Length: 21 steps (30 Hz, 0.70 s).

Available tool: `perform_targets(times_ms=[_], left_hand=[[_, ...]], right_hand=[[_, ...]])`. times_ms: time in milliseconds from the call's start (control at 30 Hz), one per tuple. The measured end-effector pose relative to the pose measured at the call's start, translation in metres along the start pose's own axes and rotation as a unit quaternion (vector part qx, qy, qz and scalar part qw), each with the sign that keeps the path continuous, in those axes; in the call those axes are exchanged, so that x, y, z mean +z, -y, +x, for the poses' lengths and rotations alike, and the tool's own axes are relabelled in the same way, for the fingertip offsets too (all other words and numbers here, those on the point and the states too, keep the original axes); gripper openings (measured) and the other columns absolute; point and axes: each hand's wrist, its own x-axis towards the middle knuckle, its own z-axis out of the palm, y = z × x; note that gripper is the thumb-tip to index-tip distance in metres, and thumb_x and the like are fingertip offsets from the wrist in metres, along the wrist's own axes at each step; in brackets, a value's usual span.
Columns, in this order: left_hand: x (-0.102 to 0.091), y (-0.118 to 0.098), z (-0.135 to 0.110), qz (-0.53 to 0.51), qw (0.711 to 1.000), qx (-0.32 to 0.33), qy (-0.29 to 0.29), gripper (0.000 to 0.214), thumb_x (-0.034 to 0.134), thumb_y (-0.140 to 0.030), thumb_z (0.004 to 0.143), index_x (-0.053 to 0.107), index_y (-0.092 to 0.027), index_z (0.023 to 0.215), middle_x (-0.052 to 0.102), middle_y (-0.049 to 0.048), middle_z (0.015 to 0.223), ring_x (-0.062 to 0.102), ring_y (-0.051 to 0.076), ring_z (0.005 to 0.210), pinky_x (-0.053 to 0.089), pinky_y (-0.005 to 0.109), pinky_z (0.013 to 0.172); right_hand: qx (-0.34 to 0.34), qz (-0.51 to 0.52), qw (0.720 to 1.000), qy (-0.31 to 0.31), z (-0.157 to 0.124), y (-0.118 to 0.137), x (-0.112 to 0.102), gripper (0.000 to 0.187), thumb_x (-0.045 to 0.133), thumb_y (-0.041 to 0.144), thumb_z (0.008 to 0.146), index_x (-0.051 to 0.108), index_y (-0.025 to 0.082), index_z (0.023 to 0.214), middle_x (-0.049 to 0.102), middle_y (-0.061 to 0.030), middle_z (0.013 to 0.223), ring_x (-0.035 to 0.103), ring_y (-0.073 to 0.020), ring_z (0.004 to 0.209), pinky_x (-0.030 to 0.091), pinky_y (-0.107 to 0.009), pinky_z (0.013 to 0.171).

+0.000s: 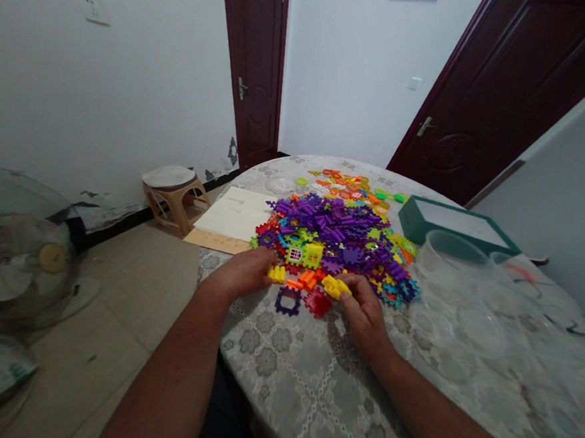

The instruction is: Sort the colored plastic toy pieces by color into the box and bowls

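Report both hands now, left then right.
Left hand: fingers curled against a yellow plastic block; grip cannot be told.
Right hand: closed, holding another yellow plastic block.

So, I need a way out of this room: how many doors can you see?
2. One dark red panel door stands beyond the far end of the table, and another dark red panel door behind its right side. Others may be out of view.

The round desk (309, 407), under a grey floral cloth (263, 350), carries a heap of colourful interlocking plastic pieces (331, 232) at its middle, a cream sheet of paper (233, 213) near the far left edge, and a teal box (452, 223) and clear plastic tub (450, 257) toward the right edge.
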Motion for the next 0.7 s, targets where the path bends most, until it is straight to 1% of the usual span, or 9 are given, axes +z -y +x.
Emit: perform_targets(times_ms=[100, 200, 267, 333, 433, 533, 567, 633, 700], left_hand=[[-0.003, 0.002, -0.001, -0.001, 1.000, -0.017, -0.005, 0.019, 0.067, -0.027, 0.088, 0.067, -0.020, 0.105, 0.073, 0.0091, 0.108, 0.068, 0.023, 0.093, 0.049, 0.030, 0.075], [-0.009, -0.003, -0.005, -0.039, 0.999, -0.014, -0.032, 0.022, 0.066, -0.037, 0.090, 0.063, -0.020, 0.105, 0.071, 0.0075, 0.102, 0.065, 0.022, 0.085, 0.045, 0.030, 0.068], [-0.010, -0.012, -0.006, -0.073, 0.995, -0.006, -0.067, 0.022, 0.064, -0.033, 0.091, 0.061, -0.021, 0.109, 0.070, 0.0067, 0.102, 0.065, 0.022, 0.086, 0.046, 0.031, 0.070], [-0.006, -0.024, -0.004, -0.105, 0.988, 0.026, -0.106, 0.025, 0.064, -0.024, 0.090, 0.059, -0.021, 0.114, 0.070, 0.0063, 0.106, 0.066, 0.022, 0.091, 0.049, 0.031, 0.077], [0.008, -0.046, 0.002, -0.134, 0.975, 0.099, -0.145, 0.031, 0.065, -0.019, 0.089, 0.057, -0.022, 0.120, 0.068, 0.0070, 0.118, 0.065, 0.022, 0.104, 0.051, 0.034, 0.091], [0.020, -0.063, 0.009, -0.135, 0.966, 0.150, -0.161, 0.037, 0.062, -0.015, 0.091, 0.054, -0.023, 0.127, 0.064, 0.0093, 0.130, 0.061, 0.024, 0.119, 0.050, 0.038, 0.104], [0.022, -0.067, 0.010, -0.133, 0.964, 0.158, -0.164, 0.039, 0.061, -0.014, 0.091, 0.054, -0.023, 0.129, 0.062, 0.0100, 0.131, 0.060, 0.025, 0.122, 0.050, 0.039, 0.106], [0.024, -0.071, 0.013, -0.128, 0.965, 0.155, -0.170, 0.040, 0.059, -0.013, 0.092, 0.054, -0.023, 0.130, 0.061, 0.0104, 0.131, 0.060, 0.025, 0.122, 0.051, 0.039, 0.106], [0.025, -0.074, 0.017, -0.120, 0.968, 0.135, -0.171, 0.039, 0.055, -0.012, 0.093, 0.056, -0.024, 0.130, 0.060, 0.0097, 0.127, 0.063, 0.025, 0.116, 0.054, 0.038, 0.100]], right_hand=[[0.013, 0.030, 0.999, 0.005, 0.000, 0.000, 0.001, 0.019, 0.060, 0.040, 0.100, 0.065, 0.024, 0.109, 0.069, -0.0073, 0.117, 0.064, -0.0246, 0.106, 0.051, -0.038, 0.092], [0.030, 0.048, 0.998, 0.000, 0.002, 0.000, 0.003, 0.017, 0.062, 0.040, 0.099, 0.065, 0.025, 0.106, 0.069, -0.0060, 0.110, 0.064, -0.0231, 0.097, 0.052, -0.037, 0.086], [0.037, 0.058, 0.998, -0.006, 0.003, 0.000, 0.004, 0.016, 0.064, 0.039, 0.097, 0.064, 0.025, 0.103, 0.068, -0.0048, 0.104, 0.063, -0.0219, 0.092, 0.052, -0.036, 0.082], [0.042, 0.068, 0.997, -0.006, 0.004, 0.001, 0.005, 0.014, 0.065, 0.038, 0.096, 0.064, 0.025, 0.100, 0.067, -0.0036, 0.100, 0.062, -0.0208, 0.088, 0.052, -0.034, 0.079], [0.048, 0.084, 0.995, 0.001, 0.004, 0.000, 0.005, 0.014, 0.065, 0.037, 0.095, 0.063, 0.024, 0.101, 0.065, -0.0023, 0.095, 0.061, -0.0197, 0.084, 0.052, -0.032, 0.074], [0.067, 0.115, 0.991, 0.014, 0.003, -0.003, 0.004, 0.016, 0.063, 0.037, 0.095, 0.062, 0.024, 0.104, 0.063, -0.0010, 0.092, 0.060, -0.0177, 0.076, 0.051, -0.029, 0.065], [0.077, 0.129, 0.988, 0.018, 0.003, -0.004, 0.003, 0.017, 0.063, 0.037, 0.095, 0.061, 0.024, 0.106, 0.063, -0.0007, 0.091, 0.060, -0.0171, 0.073, 0.050, -0.028, 0.061], [0.091, 0.158, 0.983, 0.020, 0.005, -0.005, 0.003, 0.018, 0.062, 0.037, 0.094, 0.061, 0.024, 0.107, 0.063, -0.0007, 0.092, 0.059, -0.0168, 0.071, 0.050, -0.027, 0.056], [0.086, 0.175, 0.981, 0.015, 0.008, -0.004, 0.003, 0.020, 0.063, 0.035, 0.090, 0.062, 0.024, 0.107, 0.064, -0.0015, 0.095, 0.060, -0.0176, 0.075, 0.051, -0.027, 0.059]])
